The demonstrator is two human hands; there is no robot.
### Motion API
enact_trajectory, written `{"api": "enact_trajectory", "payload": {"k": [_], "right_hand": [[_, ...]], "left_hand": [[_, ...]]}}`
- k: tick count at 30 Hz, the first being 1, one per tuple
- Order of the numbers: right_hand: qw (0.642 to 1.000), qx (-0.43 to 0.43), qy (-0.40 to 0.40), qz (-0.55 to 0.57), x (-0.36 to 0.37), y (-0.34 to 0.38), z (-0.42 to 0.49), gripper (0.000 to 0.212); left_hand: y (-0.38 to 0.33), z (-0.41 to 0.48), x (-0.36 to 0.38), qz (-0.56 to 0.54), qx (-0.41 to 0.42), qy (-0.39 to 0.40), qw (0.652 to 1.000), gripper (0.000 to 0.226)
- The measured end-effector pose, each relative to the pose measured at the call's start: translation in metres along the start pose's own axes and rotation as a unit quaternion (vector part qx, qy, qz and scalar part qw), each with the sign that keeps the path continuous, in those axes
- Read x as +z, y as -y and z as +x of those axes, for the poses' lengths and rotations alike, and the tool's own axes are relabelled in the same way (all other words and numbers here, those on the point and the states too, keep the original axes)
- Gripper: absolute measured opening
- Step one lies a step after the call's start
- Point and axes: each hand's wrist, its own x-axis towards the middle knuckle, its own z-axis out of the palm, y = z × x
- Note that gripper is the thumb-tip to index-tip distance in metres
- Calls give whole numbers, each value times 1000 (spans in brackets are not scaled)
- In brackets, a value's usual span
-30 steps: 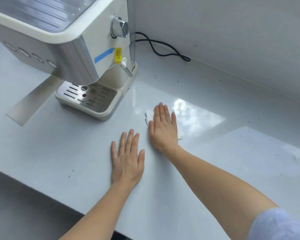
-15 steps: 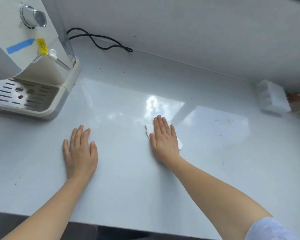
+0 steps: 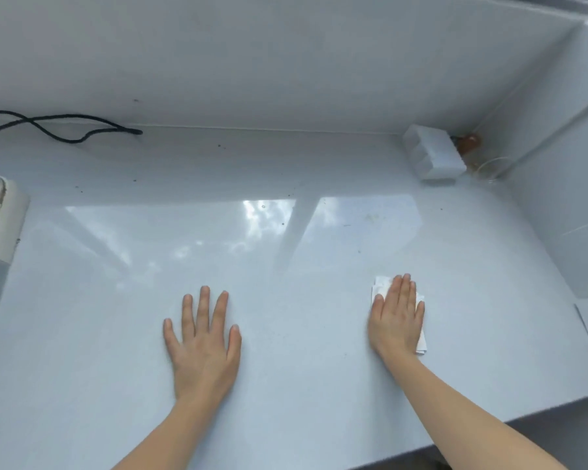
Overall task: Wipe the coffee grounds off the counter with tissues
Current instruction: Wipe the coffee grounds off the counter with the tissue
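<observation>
two hands flat: right hand (image 3: 397,320) on one tissue (image 3: 380,287)

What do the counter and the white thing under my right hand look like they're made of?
Counter: glossy white, probably polished stone or laminate; it mirrors bright light. Tissue under the right hand: soft matte white paper, folded, layered edges showing.

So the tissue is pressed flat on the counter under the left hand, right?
No, the hand is wrong. The tissue is pressed flat on the counter under the right hand; the left hand lies bare on the counter. The head view shows it.
</observation>
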Motion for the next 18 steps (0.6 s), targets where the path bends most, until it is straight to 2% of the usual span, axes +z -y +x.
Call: {"api": "enact_trajectory", "payload": {"k": [4,7,11,14,18], "right_hand": [[1000,-27,5,-2,3,63,50,59],[987,-160,20,9,16,143,47,59],[946,-320,36,24,33,224,-7,59],[915,-399,57,-8,41,230,-50,59],[884,-457,91,-45,41,183,-100,61]], "left_hand": [[-1,0,1,0,-5,-4,1000,61],[1,1,4,-7,-15,-12,1000,61],[1,2,4,-75,-35,-48,995,63],[5,0,-2,-170,-35,-64,983,62],[3,0,-17,-357,-79,-86,927,61]]}}
